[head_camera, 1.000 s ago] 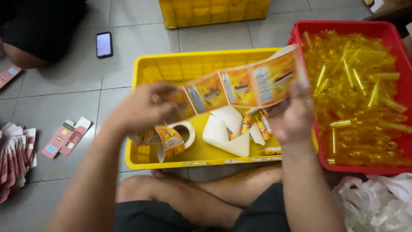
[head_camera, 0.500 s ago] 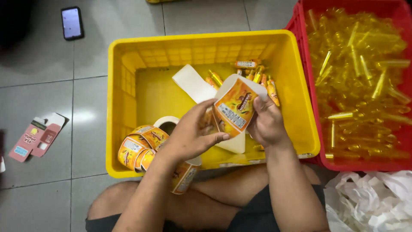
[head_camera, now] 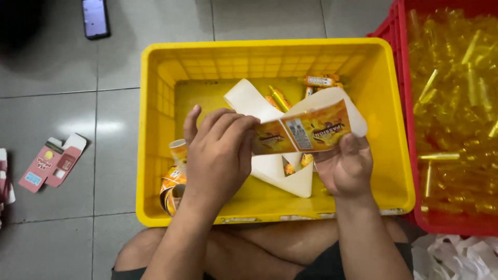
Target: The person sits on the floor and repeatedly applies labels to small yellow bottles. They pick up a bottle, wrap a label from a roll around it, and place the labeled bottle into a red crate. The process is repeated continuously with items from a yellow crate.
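Since half a second ago, both hands have risen over the yellow crate (head_camera: 155, 129) and drawn the orange label strip (head_camera: 306, 132) out flat between them. From the head view, I see my left hand (head_camera: 220, 153) curled shut on the strip's left end, my right hand (head_camera: 345, 168) pinching its right end. White backing paper (head_camera: 249, 101) lies below them; the red crate (head_camera: 451, 218) sits beside my right hand.

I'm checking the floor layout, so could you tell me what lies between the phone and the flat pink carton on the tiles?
In the head view, only bare grey tile lies between the phone and the flat pink carton.
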